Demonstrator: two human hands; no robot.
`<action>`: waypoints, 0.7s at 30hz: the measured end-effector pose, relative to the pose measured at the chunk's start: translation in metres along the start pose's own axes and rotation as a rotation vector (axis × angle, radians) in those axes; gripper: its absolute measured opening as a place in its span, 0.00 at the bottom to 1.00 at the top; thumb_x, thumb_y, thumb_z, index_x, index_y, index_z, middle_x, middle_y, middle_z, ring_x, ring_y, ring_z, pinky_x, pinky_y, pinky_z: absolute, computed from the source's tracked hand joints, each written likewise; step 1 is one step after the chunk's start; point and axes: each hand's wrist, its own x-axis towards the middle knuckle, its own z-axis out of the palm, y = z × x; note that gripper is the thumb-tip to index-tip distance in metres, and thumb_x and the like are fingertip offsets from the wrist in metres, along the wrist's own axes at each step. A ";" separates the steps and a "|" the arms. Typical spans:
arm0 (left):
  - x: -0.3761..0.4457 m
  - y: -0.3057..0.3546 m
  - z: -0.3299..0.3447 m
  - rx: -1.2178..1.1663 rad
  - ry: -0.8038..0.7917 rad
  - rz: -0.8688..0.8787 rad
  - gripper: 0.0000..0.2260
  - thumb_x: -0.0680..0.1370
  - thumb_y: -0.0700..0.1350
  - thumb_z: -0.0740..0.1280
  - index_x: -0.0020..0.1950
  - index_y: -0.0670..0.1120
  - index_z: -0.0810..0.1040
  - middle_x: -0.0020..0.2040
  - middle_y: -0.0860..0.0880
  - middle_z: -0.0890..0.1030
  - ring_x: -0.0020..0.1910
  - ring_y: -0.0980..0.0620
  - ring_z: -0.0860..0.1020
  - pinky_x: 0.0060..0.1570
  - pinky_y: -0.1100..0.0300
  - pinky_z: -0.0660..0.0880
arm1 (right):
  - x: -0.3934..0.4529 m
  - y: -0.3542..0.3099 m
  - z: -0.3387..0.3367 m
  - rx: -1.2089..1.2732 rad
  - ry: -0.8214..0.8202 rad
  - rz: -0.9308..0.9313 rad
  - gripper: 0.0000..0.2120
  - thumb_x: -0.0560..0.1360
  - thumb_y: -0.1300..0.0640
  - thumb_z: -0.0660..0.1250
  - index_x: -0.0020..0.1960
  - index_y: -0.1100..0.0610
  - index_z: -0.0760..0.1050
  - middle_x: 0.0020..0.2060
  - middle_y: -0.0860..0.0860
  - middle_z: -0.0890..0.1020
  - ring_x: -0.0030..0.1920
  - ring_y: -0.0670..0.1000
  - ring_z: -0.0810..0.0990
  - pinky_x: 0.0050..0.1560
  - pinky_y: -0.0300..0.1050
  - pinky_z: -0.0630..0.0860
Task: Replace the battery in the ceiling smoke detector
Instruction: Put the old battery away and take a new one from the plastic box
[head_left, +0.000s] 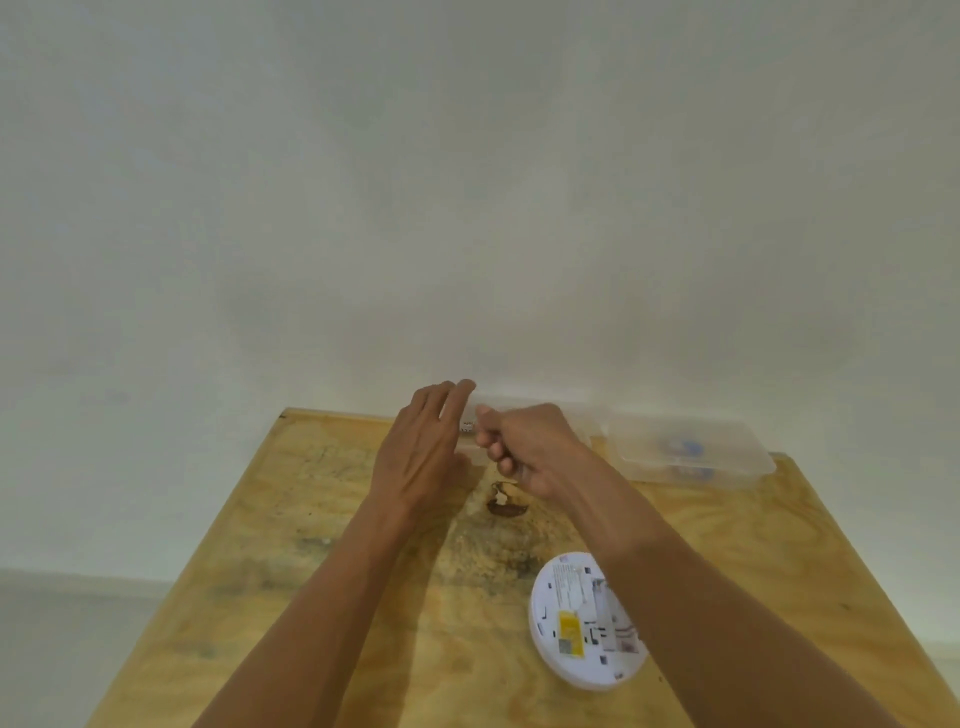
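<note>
The white round smoke detector (584, 621) lies back side up on the wooden table (322, 597), with a yellow label showing, under my right forearm. My left hand (423, 452) reaches to the table's far edge with straight fingers, beside the left end of a clear plastic container (524, 404). My right hand (524, 449) is curled in front of that container, thumb against forefinger. A small white item (466, 427) shows between the two hands at my right fingertips; what it is stays unclear.
A second clear lidded container (691, 447) with blue things inside stands at the far right of the table against the white wall. A dark brown stain (505, 506) marks the wood just below my hands. The table's left edge drops to the floor.
</note>
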 end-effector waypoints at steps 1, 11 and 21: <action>-0.001 0.002 -0.001 -0.023 0.010 -0.006 0.39 0.65 0.37 0.79 0.73 0.45 0.65 0.70 0.41 0.73 0.65 0.41 0.74 0.55 0.51 0.77 | 0.001 -0.005 -0.005 -0.077 -0.019 -0.052 0.06 0.76 0.61 0.71 0.47 0.65 0.82 0.34 0.55 0.82 0.26 0.46 0.75 0.27 0.38 0.72; -0.008 -0.002 0.010 0.138 0.035 -0.050 0.46 0.66 0.45 0.83 0.78 0.47 0.62 0.77 0.38 0.66 0.72 0.37 0.70 0.65 0.48 0.74 | 0.020 0.016 -0.012 -1.184 -0.100 -0.597 0.17 0.84 0.50 0.52 0.61 0.56 0.76 0.56 0.54 0.81 0.56 0.59 0.79 0.56 0.55 0.76; -0.012 0.004 0.009 0.178 0.189 0.027 0.32 0.73 0.56 0.71 0.71 0.43 0.66 0.72 0.35 0.73 0.67 0.36 0.74 0.64 0.41 0.76 | 0.029 0.013 -0.015 -1.259 -0.215 -0.545 0.24 0.84 0.47 0.44 0.74 0.52 0.68 0.73 0.51 0.71 0.70 0.55 0.71 0.69 0.55 0.69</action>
